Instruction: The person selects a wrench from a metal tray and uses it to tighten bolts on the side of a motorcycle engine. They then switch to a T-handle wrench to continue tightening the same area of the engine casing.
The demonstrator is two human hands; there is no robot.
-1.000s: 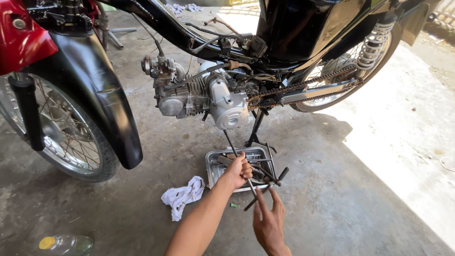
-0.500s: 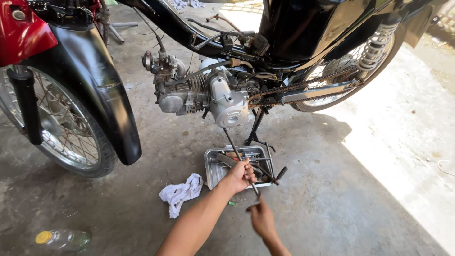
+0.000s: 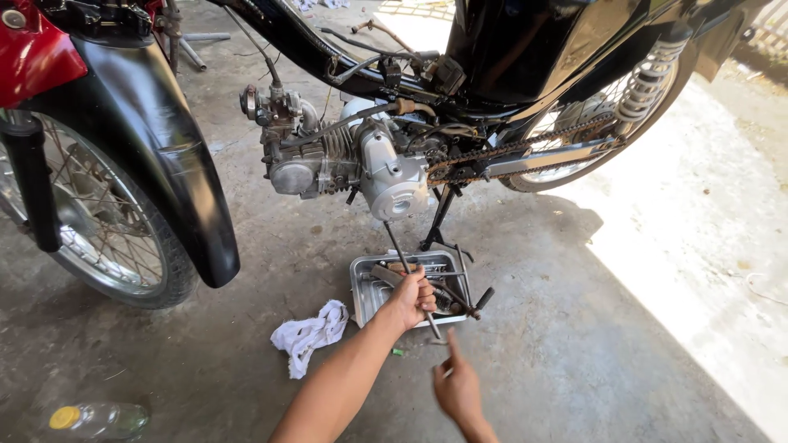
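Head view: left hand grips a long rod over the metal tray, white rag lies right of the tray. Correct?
Not quite. The head view shows the white rag left of the metal tray, not right. The left hand does grip the long rod over the tray.

Silver tray (image 3: 359, 289), white rag (image 3: 310, 335) (crumpled), black mudguard (image 3: 168, 156), red fairing (image 3: 33, 57)

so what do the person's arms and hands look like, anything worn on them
Both hands are bare: no gloves, and no rings, watch or wristband visible. The left hand leads into a bare forearm with no sleeve in the head view. The right hand shows only to the wrist at the picture's bottom edge, also uncovered. No markings can be made out on either.
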